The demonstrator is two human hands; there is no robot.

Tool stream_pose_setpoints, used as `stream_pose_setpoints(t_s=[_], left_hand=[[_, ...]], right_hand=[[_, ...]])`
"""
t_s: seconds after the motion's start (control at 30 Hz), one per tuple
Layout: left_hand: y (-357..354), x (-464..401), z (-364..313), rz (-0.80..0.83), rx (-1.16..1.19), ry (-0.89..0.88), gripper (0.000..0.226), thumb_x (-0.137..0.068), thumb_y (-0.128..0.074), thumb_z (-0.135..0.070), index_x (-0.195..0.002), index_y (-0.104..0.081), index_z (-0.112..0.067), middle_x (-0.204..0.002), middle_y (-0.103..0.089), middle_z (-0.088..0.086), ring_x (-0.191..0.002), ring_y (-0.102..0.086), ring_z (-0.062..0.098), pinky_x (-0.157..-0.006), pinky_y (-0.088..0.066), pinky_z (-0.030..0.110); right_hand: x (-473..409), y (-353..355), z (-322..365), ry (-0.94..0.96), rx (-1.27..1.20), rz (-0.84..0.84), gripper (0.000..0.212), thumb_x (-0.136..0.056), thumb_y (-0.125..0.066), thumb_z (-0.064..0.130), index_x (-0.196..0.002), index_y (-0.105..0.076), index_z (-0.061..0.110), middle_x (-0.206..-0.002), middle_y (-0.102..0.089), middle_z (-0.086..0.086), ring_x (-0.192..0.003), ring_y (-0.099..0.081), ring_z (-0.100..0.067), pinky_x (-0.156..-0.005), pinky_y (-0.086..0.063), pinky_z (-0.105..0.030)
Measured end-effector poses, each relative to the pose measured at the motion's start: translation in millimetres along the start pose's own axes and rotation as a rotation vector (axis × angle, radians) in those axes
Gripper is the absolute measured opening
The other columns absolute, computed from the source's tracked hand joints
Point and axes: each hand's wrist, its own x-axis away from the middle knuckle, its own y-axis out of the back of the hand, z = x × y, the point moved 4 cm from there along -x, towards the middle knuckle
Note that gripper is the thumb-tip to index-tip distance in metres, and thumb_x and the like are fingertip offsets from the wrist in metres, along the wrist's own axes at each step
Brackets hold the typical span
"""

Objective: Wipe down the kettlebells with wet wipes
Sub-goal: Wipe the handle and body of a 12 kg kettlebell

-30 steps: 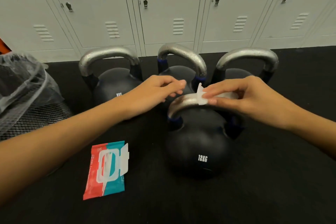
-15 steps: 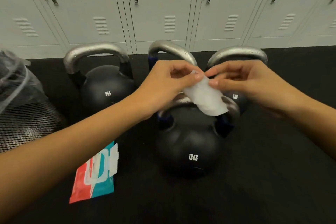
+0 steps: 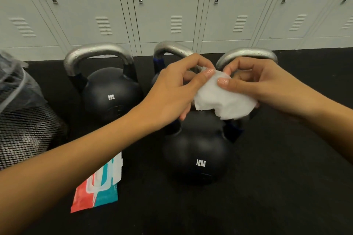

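left hand (image 3: 177,86) and right hand (image 3: 256,82) pinch a crumpled white wet wipe (image 3: 223,99) — held above the black 12kg kettlebell (image 3: 198,154).

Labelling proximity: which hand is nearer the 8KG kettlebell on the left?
Left. The left hand is just right of the 8KG kettlebell, pinching the wet wipe. The right hand pinches the wipe's other side, farther right.
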Motion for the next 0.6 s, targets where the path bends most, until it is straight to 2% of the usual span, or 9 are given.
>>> stream_pose_setpoints(t_s=[0.07, 0.13, 0.2, 0.23, 0.3, 0.37, 0.43, 0.53, 0.6], left_hand=[[1, 1, 5, 0.001, -0.069, 0.010, 0.011, -0.100, -0.050, -0.026, -0.100, -0.058, -0.018, -0.049, -0.053, -0.001, -0.028, -0.041, 0.016, -0.035, -0.033, 0.024], [0, 1, 9, 0.000, -0.163, 0.006, 0.011, -0.099, -0.051, -0.026, -0.098, -0.059, -0.018, -0.045, -0.052, -0.005, -0.031, -0.043, 0.010, -0.038, -0.037, 0.025], [0, 0, 11, -0.013, -0.285, -0.028, 0.011, -0.098, -0.052, -0.025, -0.098, -0.061, -0.018, -0.046, -0.053, -0.010, -0.040, -0.050, 0.004, -0.046, -0.039, 0.017], [-1, -1, 12, -0.019, -0.363, -0.051, 0.012, -0.098, -0.053, -0.026, -0.100, -0.062, -0.019, -0.049, -0.055, -0.011, -0.047, -0.055, 0.003, -0.052, -0.042, 0.018], [-2, -4, 15, -0.032, -0.536, -0.086, 0.017, -0.097, -0.052, -0.031, -0.104, -0.064, -0.023, -0.058, -0.055, -0.012, -0.060, -0.057, 0.008, -0.063, -0.050, 0.031], [-2, -7, 18, -0.068, -0.654, -0.089, 0.018, -0.097, -0.051, -0.035, -0.105, -0.065, -0.027, -0.060, -0.049, -0.015, -0.063, -0.051, 0.009, -0.068, -0.048, 0.037], [-2, -9, 20, -0.114, -0.702, -0.075, 0.018, -0.095, -0.052, -0.037, -0.103, -0.067, -0.031, -0.057, -0.044, -0.016, -0.062, -0.045, 0.007, -0.066, -0.044, 0.034], [4, -12, 23, -0.162, -0.715, -0.043, 0.017, -0.092, -0.056, -0.040, -0.101, -0.070, -0.035, -0.059, -0.041, -0.016, -0.064, -0.043, 0.006, -0.066, -0.036, 0.029], [9, -14, 29, -0.126, -0.654, -0.017, 0.018, -0.091, -0.059, -0.040, -0.104, -0.070, -0.035, -0.070, -0.044, -0.013, -0.072, -0.046, 0.007, -0.069, -0.037, 0.029]], right_hand=[[-3, 3, -4, -0.003, 0.020, -0.021, 0.014, -0.078, -0.071, 0.033, -0.085, -0.068, 0.021, -0.076, -0.058, -0.033, -0.069, -0.054, -0.031, -0.060, -0.045, -0.034], [-8, 6, -10, -0.014, 0.025, -0.032, 0.014, -0.078, -0.072, 0.032, -0.085, -0.069, 0.019, -0.069, -0.057, -0.026, -0.070, -0.054, -0.030, -0.068, -0.044, -0.038], [-14, 7, -18, -0.034, 0.082, -0.016, 0.020, -0.078, -0.071, 0.035, -0.087, -0.070, 0.018, -0.060, -0.057, -0.013, -0.065, -0.056, -0.022, -0.063, -0.048, -0.025], [-17, 6, -22, -0.045, 0.131, -0.007, 0.023, -0.078, -0.070, 0.039, -0.088, -0.070, 0.018, -0.056, -0.056, -0.005, -0.060, -0.054, -0.015, -0.058, -0.047, -0.018], [-22, 6, -31, -0.041, 0.277, -0.025, 0.027, -0.078, -0.069, 0.047, -0.089, -0.070, 0.023, -0.054, -0.054, 0.004, -0.055, -0.050, -0.006, -0.055, -0.040, -0.014], [-24, 9, -37, 0.020, 0.496, -0.118, 0.026, -0.081, -0.069, 0.050, -0.096, -0.068, 0.029, -0.070, -0.057, 0.008, -0.067, -0.053, -0.003, -0.064, -0.040, -0.015], [-19, 9, -31, 0.161, 0.647, -0.231, 0.025, -0.085, -0.069, 0.043, -0.106, -0.065, 0.031, -0.093, -0.058, 0.006, -0.091, -0.054, -0.008, -0.080, -0.043, -0.020], [-8, -1, -20, 0.310, 0.562, -0.215, 0.020, -0.090, -0.068, 0.028, -0.110, -0.066, 0.024, -0.103, -0.063, 0.010, -0.098, -0.059, -0.004, -0.086, -0.044, -0.014], [-4, -10, -24, 0.252, 0.479, -0.098, 0.024, -0.091, -0.066, 0.026, -0.114, -0.067, 0.022, -0.106, -0.066, 0.015, -0.099, -0.063, 0.001, -0.086, -0.048, -0.012]])
